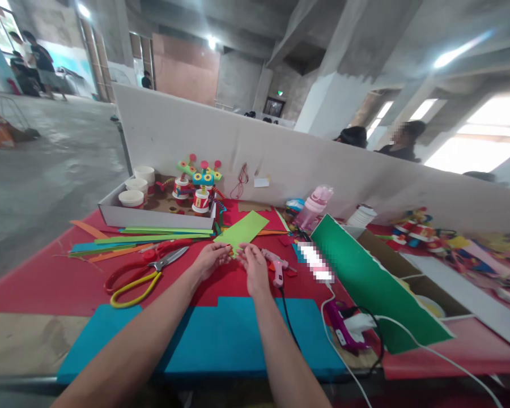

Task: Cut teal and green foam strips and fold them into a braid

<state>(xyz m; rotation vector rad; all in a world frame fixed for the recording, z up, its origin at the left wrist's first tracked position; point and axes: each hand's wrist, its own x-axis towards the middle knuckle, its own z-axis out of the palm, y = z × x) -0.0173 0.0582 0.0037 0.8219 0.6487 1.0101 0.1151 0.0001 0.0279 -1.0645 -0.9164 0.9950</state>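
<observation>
1. Well, both my bare forearms reach in from the bottom edge and slant toward each other, so that my hands come together above the red table cover (51,283).
2. My left hand (212,259) arrives from the lower left, its wrist fairly straight, its back turned upward, the fingers bent and directed to the right.
3. My right hand (255,267) faces it, the forearm leaning up and to the left, the fingers curled so that their tips point toward those of the left.
4. Between the two sets of fingertips only a narrow gap shows. On each side thumb and fingers are drawn close together, but whether either hand grips something small I cannot tell.
5. Light green paper (249,225) lies just beyond my fingertips, slanting away to the right, with its near end right by them; I cannot make out whether I touch it.
6. A pink glue gun (277,266) lies just beside my right hand, on its outer side, and its dark cord (285,309) runs down past that forearm.
7. Large scissors (156,265) lie to the left of my left hand, blades directed toward it, with coloured paper strips (153,238) behind.
8. Blue sheets (221,340) spread beneath my forearms.
</observation>
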